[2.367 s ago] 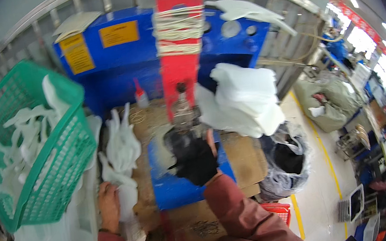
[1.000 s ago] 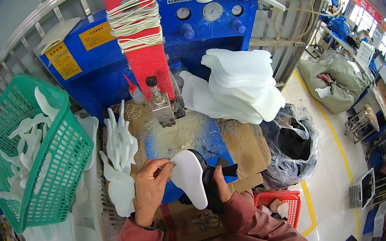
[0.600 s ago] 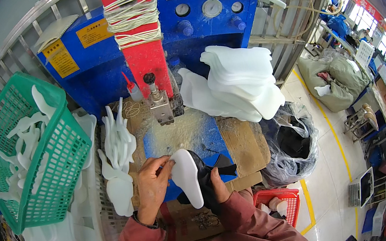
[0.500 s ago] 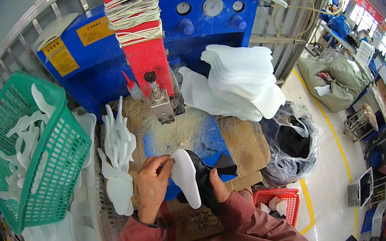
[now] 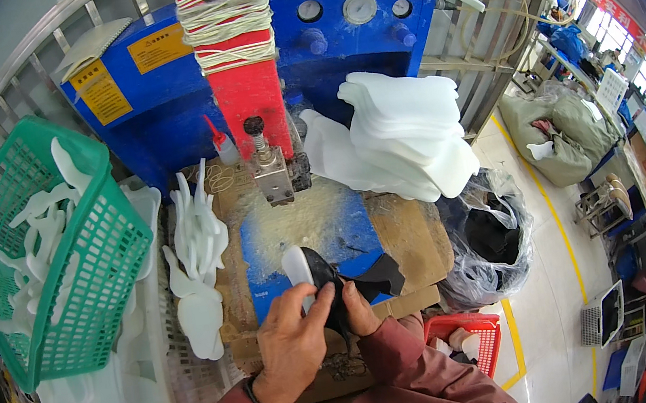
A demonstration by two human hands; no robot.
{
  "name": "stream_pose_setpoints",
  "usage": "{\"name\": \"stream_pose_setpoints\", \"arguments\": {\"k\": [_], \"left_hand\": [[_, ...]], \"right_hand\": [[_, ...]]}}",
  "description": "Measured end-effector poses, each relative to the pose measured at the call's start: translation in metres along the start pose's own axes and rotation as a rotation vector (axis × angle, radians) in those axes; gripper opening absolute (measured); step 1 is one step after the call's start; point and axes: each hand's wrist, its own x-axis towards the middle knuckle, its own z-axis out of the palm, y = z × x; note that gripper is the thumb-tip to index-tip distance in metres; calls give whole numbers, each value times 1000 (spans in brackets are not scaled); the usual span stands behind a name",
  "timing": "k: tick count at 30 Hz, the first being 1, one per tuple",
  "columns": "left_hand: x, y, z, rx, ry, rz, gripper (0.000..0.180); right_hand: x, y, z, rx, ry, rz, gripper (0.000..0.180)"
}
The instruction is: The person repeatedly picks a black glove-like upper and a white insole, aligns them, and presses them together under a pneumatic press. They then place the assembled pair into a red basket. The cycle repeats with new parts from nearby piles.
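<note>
A white sole-shaped insole (image 5: pixel 296 267) lies against a black piece that looks like a shoe upper (image 5: pixel 321 273), both held upright over the near edge of a blue mat. My left hand (image 5: pixel 293 342) grips them from the left, its thumb and fingers pressed over the insole and onto the black edge. On the other side my right hand (image 5: pixel 360 312) is closed on the black upper, thumb showing and the other fingers mostly hidden. A black flap (image 5: pixel 382 275) sticks out to the right of that hand.
A red machine arm (image 5: pixel 251 105) wound with cord, with a metal head (image 5: pixel 272 177), stands over the dusty blue mat (image 5: pixel 347 227). White cut sheets (image 5: pixel 408 137) are stacked at right, beside a plastic-lined bin (image 5: pixel 482 262). At left are a green basket (image 5: pixel 97 313) and several white pieces (image 5: pixel 202 323).
My left hand has shifted right and wrapped over the insole onto the black upper. The insole has turned, showing less of its white face. The black flap has swung slightly right.
</note>
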Motion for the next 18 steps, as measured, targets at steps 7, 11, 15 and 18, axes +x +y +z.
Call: {"name": "stream_pose_setpoints", "arguments": {"k": [7, 11, 15, 18], "left_hand": [[-5, 13, 0, -586, -244, -211, 30], [-4, 3, -4, -465, 9, -170, 31], [6, -13, 13, -148, 171, -92, 37], [6, -18, 28, -22, 181, -34, 45]], "right_hand": [[2, -16, 2, 142, 147, 95, 83], [0, -19, 6, 173, 114, 62, 88], [-4, -14, 9, 76, 48, 48, 89], [-3, -7, 8, 64, 60, 48, 84]]}}
